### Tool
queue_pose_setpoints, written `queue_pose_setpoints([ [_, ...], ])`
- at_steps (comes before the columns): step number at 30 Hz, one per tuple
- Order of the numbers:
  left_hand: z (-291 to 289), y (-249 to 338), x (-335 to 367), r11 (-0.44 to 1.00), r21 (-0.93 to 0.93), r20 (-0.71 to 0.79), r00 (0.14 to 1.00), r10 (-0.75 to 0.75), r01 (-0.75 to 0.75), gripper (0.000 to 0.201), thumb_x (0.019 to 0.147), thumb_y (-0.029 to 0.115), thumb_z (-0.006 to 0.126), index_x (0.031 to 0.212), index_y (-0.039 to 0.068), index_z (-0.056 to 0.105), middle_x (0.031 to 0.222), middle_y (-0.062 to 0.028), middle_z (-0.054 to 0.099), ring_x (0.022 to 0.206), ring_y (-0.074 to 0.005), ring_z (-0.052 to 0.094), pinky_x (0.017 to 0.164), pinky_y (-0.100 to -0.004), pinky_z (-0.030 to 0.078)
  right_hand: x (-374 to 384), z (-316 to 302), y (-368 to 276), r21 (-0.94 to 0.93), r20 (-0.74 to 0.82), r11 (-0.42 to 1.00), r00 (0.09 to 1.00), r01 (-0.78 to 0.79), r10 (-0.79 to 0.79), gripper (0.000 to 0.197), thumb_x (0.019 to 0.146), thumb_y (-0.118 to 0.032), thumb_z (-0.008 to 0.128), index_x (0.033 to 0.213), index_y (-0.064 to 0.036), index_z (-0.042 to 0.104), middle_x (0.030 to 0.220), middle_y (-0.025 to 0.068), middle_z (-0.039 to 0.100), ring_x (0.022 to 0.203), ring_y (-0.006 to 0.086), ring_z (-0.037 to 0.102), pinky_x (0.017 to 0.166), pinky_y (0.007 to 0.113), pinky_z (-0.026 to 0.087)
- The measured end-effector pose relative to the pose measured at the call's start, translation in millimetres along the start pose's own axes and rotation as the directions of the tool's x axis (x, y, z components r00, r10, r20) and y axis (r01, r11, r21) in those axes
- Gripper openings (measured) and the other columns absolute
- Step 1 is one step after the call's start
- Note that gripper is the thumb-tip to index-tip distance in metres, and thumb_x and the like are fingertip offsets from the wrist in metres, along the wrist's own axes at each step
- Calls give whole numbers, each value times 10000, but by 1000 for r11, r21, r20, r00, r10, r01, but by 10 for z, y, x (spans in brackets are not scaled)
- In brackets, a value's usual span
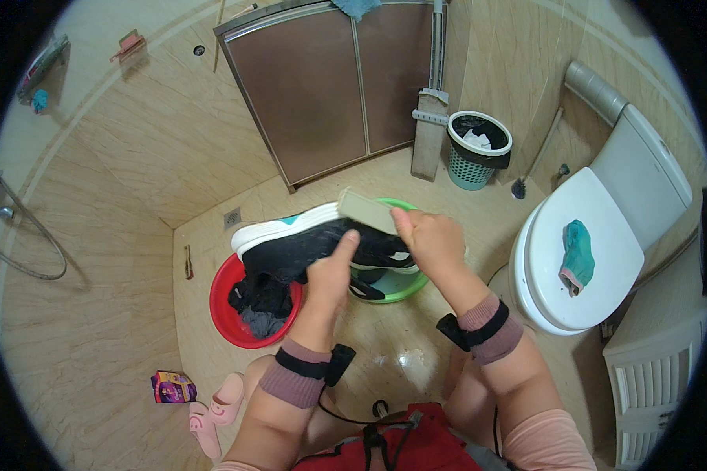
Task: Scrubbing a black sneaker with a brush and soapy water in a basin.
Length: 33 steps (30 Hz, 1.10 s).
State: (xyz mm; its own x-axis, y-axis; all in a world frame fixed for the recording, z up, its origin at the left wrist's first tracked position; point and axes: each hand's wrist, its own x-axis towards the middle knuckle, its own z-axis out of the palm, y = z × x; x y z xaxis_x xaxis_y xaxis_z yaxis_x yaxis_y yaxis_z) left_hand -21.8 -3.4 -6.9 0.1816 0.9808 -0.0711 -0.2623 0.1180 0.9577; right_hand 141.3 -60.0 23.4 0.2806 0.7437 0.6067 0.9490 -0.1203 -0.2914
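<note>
My left hand (pixel 331 275) is closed around the side of a black sneaker (pixel 287 255) with a white sole and a small teal patch, holding it up tilted on its side. In my right hand (pixel 434 245) is a pale beige scrub brush (pixel 367 210), gripped at one end and lying against the sneaker's white sole edge. Its bristles are hidden from this side. Below the sneaker stands a green basin (pixel 413 294), partly covered, with a dark item and water in it. To its left a red basin (pixel 220 323) holds dark wet-looking cloth (pixel 267 306).
At the right is a closed white toilet (pixel 550 275) with a teal glove (pixel 577 255) on its lid. Behind the basins stand a trash bin (pixel 470 169), a toilet brush (pixel 520 187) and a brown-panelled cabinet (pixel 298 86). Pink slippers (pixel 226 399) and a purple packet (pixel 173 387) lie at the lower left.
</note>
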Motion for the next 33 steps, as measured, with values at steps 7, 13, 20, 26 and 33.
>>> queue_pose_setpoints([
  [7,-108,354,10,904,-410,107,991,-82,119,302,900,88,623,1173,-37,582,1121,-115,639,986,-222,637,874,-356,522,-110,-76,446,27,147,992,982,-120,115,521,965,-453,424,659,-97,649,643,160,637,608,368,621,569,478,479],
  [13,-109,-7,-32,993,116,99,995,-4,-7,354,865,226,699,1058,-69,663,1049,-118,671,930,-174,626,825,-306,491,-58,-61,173,6,-4,1000,1000,-15,15,499,949,-427,486,599,-102,630,564,149,597,531,349,602,505,450,469],
  [20,-6,-3,-88,987,141,71,994,-88,77,315,865,211,698,1045,-46,665,1024,-94,671,911,-180,632,803,-317,505,-32,-66,2,41,17,999,1000,8,-9,489,947,-429,488,608,-110,635,545,147,586,523,345,604,499,440,475],
  [26,-129,334,-4,891,-440,166,985,-43,112,275,901,72,617,1157,-27,596,1112,-107,645,991,-208,636,872,-343,521,-88,-47,385,82,58,994,996,-73,68,538,960,-464,427,630,-104,653,612,151,621,575,367,611,538,468,475],
  [33,-149,48,-46,986,165,94,995,-36,20,358,854,230,703,1072,-53,669,1043,-116,674,927,-180,629,823,-307,495,-60,-59,148,51,-7,999,1000,4,-4,505,943,-450,479,611,-110,648,549,144,591,510,345,595,485,447,461],
])
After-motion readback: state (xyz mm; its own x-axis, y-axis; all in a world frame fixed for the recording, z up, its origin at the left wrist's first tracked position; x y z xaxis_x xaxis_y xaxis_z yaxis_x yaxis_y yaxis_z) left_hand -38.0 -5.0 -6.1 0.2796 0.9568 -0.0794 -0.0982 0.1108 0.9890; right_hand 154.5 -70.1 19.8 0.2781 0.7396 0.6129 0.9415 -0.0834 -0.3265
